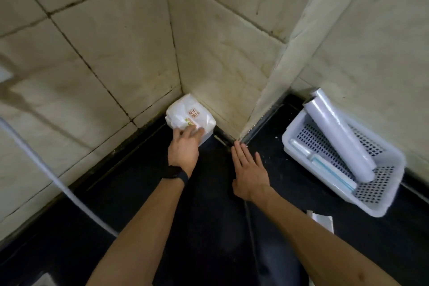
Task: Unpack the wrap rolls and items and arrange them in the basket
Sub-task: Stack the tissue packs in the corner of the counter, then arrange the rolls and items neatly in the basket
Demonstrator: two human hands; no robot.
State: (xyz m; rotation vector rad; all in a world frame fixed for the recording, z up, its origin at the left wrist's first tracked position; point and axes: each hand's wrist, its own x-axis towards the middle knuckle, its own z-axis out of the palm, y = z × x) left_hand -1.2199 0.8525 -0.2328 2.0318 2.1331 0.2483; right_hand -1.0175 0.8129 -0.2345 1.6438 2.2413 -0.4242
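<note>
Nearest the camera, two bare forearms reach forward over the dark surface (pixel 209 227). The left hand (pixel 184 146), with a black wristband (pixel 175 173) behind it, has its fingers laid on the near face of a white plastic-wrapped package (pixel 190 117) that sits pushed into the tiled corner at the centre of the frame. The fingers touch it, but whether they have closed around it I cannot tell. The right hand (pixel 249 167) is flat and released, fingers straight, hovering just right of centre and holding nothing.

At the right edge of the frame, well apart from the package, stands the white perforated basket (pixel 383 195). A long wrap roll (pixel 336 132) lies tilted in it, its far end propped on the rim against the wall; a smaller roll (pixel 300 148) and a flat box with a blue edge (pixel 334 174) lie beside it.

The likely trouble is the grip: the package's film looks slack and slippery, and a one-handed pinch from the front could slide off or tear the wrapper as it is dragged out of the corner. The free hand should probably support it. Dropping another item in carelessly could also tip the propped roll off the rim. A white cable (pixel 46 169) at the left lies clear of the work.
</note>
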